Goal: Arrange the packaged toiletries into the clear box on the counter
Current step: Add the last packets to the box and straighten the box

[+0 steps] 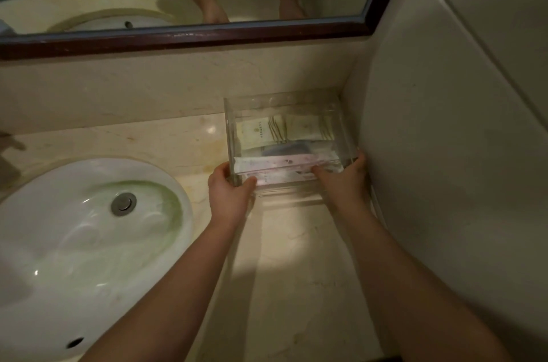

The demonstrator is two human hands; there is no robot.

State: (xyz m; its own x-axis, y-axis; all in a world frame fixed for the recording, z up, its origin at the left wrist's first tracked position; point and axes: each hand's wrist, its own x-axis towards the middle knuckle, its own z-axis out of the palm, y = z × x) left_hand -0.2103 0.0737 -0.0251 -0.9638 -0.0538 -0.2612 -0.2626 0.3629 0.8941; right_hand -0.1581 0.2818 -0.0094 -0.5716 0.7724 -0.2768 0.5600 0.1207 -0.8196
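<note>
**Entry: toiletry box, loaded, under two-handed placement**

- Container: clear rigid plastic box point(230, 130), open-topped, standing on the beige marble surface point(281, 258) in the far right corner, near the backsplash and the side wall.
- Contents, all inside the box:
  - two cream paper packets with gold print point(258, 131), flat along the far side
  - one dark flat item point(284, 149) in the middle, too dim to identify
  - long pale pink-and-white sachets point(281, 162), along the near wall
- Loose packets outside the box: none visible on the surface.
- Left grip point(229, 186): clamped on the box's near left corner, thumb across the front wall.
- Right grip point(344, 180): clamped on the near right corner, fingertips hooked over the rim. I cannot tell whether they touch the pink sachets.
- Also present: white oval ceramic basin point(89, 228) to the left and a dark-framed wall mirror point(207, 38) above.
- Step in hand, by my reading: filling looks finished, and the box itself is being positioned.
- Next move calls for: a level push or small squaring toward the corner so the sachets do not slide, then letting go with both hands
</note>
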